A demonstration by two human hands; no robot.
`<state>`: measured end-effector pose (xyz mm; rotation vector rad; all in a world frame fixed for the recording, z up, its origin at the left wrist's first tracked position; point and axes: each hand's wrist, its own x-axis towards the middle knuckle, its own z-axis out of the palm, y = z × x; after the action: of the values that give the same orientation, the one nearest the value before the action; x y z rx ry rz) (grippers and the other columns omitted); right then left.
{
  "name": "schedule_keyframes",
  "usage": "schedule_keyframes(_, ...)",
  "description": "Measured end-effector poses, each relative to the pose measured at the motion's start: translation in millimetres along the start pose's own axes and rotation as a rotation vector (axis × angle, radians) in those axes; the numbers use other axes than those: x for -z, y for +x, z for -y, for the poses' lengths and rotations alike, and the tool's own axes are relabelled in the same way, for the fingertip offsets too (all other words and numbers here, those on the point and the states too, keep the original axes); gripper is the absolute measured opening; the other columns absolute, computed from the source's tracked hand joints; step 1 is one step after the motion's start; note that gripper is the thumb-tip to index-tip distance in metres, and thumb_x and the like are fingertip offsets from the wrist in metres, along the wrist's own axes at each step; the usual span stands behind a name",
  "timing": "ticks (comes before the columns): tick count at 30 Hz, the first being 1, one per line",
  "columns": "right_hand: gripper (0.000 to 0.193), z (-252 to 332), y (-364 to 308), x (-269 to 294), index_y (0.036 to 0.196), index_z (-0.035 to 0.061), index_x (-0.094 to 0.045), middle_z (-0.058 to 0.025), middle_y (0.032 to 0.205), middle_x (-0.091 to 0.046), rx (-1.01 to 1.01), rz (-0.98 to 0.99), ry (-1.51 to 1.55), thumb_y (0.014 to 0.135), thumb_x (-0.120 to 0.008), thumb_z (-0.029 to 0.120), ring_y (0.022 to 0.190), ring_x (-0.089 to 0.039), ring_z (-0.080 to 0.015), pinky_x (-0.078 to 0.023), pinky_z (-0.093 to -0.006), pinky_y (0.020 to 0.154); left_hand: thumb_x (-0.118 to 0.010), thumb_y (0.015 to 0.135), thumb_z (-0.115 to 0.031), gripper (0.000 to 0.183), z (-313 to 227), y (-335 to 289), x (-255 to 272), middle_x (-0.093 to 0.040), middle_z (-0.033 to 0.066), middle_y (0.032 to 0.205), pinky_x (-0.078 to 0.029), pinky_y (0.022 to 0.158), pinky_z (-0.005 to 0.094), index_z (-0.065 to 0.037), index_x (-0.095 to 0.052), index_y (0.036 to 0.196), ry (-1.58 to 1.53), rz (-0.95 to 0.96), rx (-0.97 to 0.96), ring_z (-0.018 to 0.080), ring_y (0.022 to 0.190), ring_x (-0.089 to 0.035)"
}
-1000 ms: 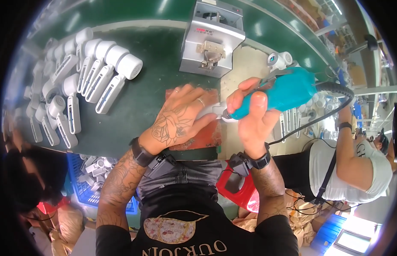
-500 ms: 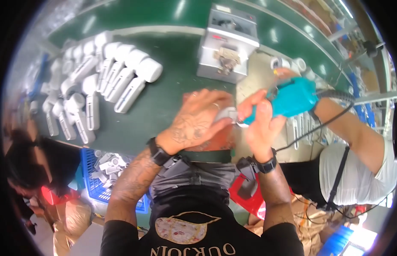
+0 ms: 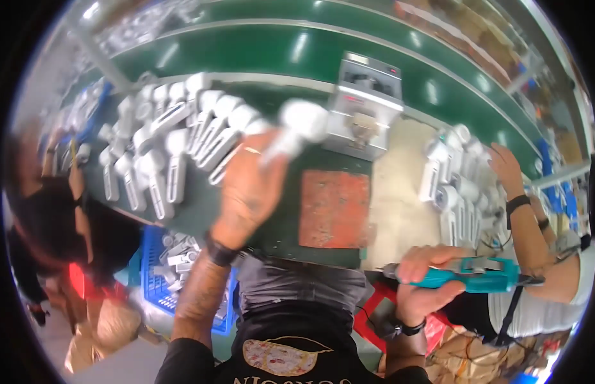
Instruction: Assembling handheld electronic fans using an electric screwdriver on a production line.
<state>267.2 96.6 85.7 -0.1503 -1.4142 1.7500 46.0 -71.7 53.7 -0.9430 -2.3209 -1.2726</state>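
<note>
My left hand is raised over the bench, closed on the handle of a white handheld piece with a round head; both are slightly smeared by motion. To its left stand rows of similar white round-headed pieces. My right hand is wrapped round a teal electric screwdriver, held low at the bench's front edge with its tip pointing left. Between my hands a worn reddish square pad lies on the green bench with nothing on it.
Behind the pad stands a grey box-shaped machine, probably a screw feeder. More white pieces sit at the right, where a co-worker's hand reaches. A blue basket of small white parts is below left. Another person sits at the far left.
My left hand has lifted the white piece off the pad, up and to the left. My right hand has drawn the screwdriver away, down and to the right. The view has shifted.
</note>
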Motion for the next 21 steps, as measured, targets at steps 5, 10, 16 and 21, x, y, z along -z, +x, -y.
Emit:
schedule_keyframes(5,0.065,-6,-10,21,0.102,0.0015,-0.048,-0.0073,0.065,-0.051,-0.155,0.057,-0.034,0.085,-0.066,0.062,0.055,-0.053,-0.0199,-0.042,-0.0323,0.048,-0.065,0.087,-0.006,0.039,34,27,-16,-0.058,0.0215,0.116,-0.045,0.091,0.0486,-0.002,-0.056,0.125,0.402,-0.048,-0.207,0.0411,0.107,-0.055)
schedule_keyframes(10,0.069,5,-16,37,0.103,0.0004,-0.048,-0.0066,0.066,-0.051,-0.138,0.011,-0.094,0.083,-0.066,0.064,0.055,-0.052,-0.0191,-0.042,-0.0316,0.05,-0.075,0.079,-0.012,0.034,-66,32,-89,-0.063,0.0117,0.101,-0.047,0.086,0.0434,-0.006,-0.061,0.11,0.208,0.046,-0.484,0.0327,0.098,-0.058)
schedule_keyframes(16,0.07,11,-19,39,0.107,-0.0014,-0.05,-0.0089,0.071,-0.056,-0.171,0.002,-0.1,0.081,-0.071,0.06,0.061,-0.056,-0.0204,-0.044,-0.0312,0.054,-0.062,0.091,-0.041,0.05,-110,51,-235,-0.064,0.0195,0.105,-0.048,0.088,0.0473,0.002,-0.057,0.116,-0.094,0.527,-0.289,0.0373,0.102,-0.061)
schedule_keyframes(21,0.072,12,-30,52,0.107,-0.0028,-0.053,-0.0101,0.073,-0.058,-0.237,-0.015,-0.06,0.077,-0.077,0.058,0.065,-0.058,-0.0215,-0.046,-0.0316,0.058,-0.054,0.088,-0.057,0.069,-119,63,-263,-0.06,0.0215,0.123,-0.044,0.1,0.0458,0.002,-0.052,0.126,0.044,0.758,-0.071,0.0381,0.11,-0.06)
